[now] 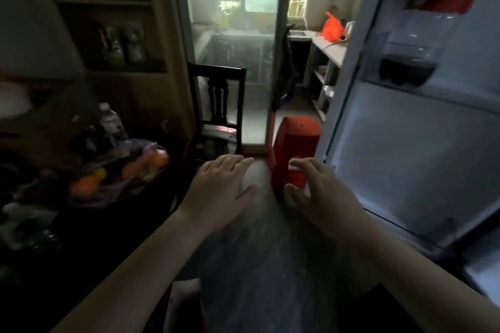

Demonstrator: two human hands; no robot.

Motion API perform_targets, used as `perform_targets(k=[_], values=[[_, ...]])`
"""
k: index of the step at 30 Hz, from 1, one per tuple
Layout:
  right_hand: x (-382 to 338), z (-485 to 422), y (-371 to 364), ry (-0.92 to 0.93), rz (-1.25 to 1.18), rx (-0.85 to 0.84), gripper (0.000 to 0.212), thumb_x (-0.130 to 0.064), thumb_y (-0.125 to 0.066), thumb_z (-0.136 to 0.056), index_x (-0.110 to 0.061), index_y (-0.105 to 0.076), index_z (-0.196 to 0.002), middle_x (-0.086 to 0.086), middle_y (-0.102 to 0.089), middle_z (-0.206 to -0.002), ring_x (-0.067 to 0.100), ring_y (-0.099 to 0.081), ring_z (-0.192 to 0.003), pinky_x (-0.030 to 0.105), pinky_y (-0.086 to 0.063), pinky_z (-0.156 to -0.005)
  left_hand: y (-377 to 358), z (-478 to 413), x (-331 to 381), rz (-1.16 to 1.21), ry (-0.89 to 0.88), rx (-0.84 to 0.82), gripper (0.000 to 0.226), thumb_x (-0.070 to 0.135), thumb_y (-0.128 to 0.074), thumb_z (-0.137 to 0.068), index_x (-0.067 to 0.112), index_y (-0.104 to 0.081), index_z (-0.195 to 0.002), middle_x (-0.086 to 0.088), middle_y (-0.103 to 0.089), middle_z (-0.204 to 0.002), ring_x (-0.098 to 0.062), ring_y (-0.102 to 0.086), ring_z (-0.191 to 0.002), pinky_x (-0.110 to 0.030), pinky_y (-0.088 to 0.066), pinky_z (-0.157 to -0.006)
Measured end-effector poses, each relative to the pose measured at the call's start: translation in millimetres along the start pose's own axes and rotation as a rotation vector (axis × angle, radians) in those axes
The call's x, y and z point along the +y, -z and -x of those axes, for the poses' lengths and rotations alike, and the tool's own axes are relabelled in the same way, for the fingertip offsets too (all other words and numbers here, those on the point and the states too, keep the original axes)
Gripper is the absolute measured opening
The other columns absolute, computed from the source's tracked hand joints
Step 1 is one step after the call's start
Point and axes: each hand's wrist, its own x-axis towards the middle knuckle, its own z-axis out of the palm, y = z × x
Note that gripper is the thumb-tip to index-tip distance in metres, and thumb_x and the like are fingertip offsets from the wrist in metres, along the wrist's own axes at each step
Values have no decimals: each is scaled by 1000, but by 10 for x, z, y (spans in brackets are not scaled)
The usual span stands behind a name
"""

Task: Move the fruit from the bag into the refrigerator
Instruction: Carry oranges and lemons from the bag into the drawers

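Dim room, dark chair (216,105) before bright glass door (232,35)

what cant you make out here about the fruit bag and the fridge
Head view only.
1. Bag: dim and motion-blurred; orange fruit show, their count and the yellowish pieces' kind do not.
2. Refrigerator: cut off by the right edge, so most of it is unseen.
3. Dark container on its shelf: too blurred to identify.
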Motion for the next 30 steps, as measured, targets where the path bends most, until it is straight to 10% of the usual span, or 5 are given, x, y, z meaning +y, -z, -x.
perform_targets(k=[13,30], values=[[-1388,-1756,-1575,312,-99,-155,45,-32,-59,-90,-19,-48,-132,1,-50,-131,20,-48,-121,29,-43,-94,-7,469,-2400,-59,376,-36,69,63,-23,-85,22,-48,-134,3,-51,-134,-17,-45,-125,-37,-39,-98],[-1784,-3120,-2965,624,-184,-417,41,-27,-60,-89,-19,-51,-128,-1,-53,-127,21,-50,-116,26,-40,-90,-581,614,-3598,-1,766,-69,68,61,-28,-89,19,-39,-141,2,-44,-140,-15,-39,-129,-33,-37,-102]])
